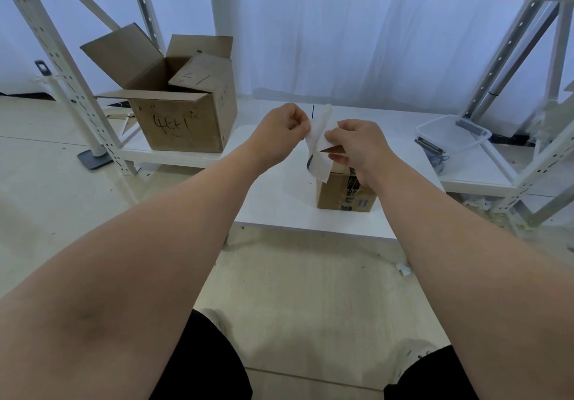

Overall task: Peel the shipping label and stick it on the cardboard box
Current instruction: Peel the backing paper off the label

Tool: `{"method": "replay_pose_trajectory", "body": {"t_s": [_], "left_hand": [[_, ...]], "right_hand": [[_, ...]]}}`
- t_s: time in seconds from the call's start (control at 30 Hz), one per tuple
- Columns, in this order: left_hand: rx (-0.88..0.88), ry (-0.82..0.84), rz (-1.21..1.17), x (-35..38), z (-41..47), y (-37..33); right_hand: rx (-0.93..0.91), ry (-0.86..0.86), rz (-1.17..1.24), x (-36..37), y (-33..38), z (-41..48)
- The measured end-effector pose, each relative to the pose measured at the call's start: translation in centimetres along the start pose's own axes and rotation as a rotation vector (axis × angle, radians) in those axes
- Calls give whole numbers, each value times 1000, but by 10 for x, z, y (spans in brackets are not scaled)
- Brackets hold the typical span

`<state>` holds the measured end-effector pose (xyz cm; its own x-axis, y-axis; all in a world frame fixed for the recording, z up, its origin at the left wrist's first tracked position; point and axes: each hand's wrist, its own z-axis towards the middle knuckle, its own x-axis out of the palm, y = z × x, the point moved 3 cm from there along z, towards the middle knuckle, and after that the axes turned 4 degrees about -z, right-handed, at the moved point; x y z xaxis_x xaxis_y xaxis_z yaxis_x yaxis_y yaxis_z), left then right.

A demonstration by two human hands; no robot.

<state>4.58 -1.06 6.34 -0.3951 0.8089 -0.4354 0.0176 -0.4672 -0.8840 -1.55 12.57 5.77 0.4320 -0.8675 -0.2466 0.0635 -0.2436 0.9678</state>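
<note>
A white shipping label (318,147) hangs in the air between my two hands, curled and partly split into two layers. My left hand (281,134) pinches its upper left edge. My right hand (360,147) pinches its right side. Both hands hover just above a small closed cardboard box (337,194) that stands on the low white table (279,200). The box has printed marks and tape on its front face. My right wrist hides part of the box's top.
A large open cardboard box (183,104) with handwriting stands on the white shelf at the left. A clear plastic tub (452,134) sits on the shelf at the right. White metal rack posts (62,67) frame both sides. My knees are at the bottom.
</note>
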Motion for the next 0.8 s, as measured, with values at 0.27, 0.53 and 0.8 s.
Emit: {"method": "replay_pose_trajectory", "body": {"t_s": [0.27, 0.53, 0.8], "left_hand": [[-33, 41, -41, 1, 0, 2], [-50, -28, -151, -5, 0, 2], [-45, 3, -148, -4, -1, -1]], "right_hand": [[-80, 23, -158, 4, 2, -2], [-48, 6, -89, 5, 2, -1], [-27, -25, 46, 2, 2, 3]]}}
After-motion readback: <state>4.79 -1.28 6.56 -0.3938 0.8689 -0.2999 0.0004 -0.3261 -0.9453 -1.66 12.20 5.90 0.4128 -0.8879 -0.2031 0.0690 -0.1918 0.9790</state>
